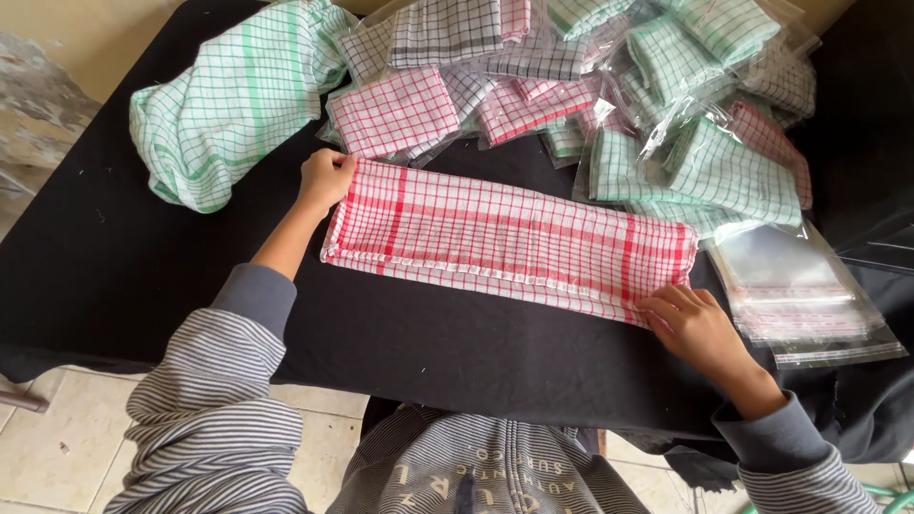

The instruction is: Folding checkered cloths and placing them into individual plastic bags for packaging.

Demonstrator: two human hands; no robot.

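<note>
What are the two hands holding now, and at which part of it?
Both hands hold the folded red checked cloth at its two short ends: the left hand grips the far corner of the left end, and the right hand presses the near corner of the right end.

A red-and-white checked cloth (509,238), folded into a long strip, lies flat, seemingly doubled.

a table draped in black cloth (114,276) carried a long folded red-checked towel (505,238), a bundled green-checked cloth (228,105), a heap of bagged towels (609,86) — and a stack of clear bags (800,295).
</note>
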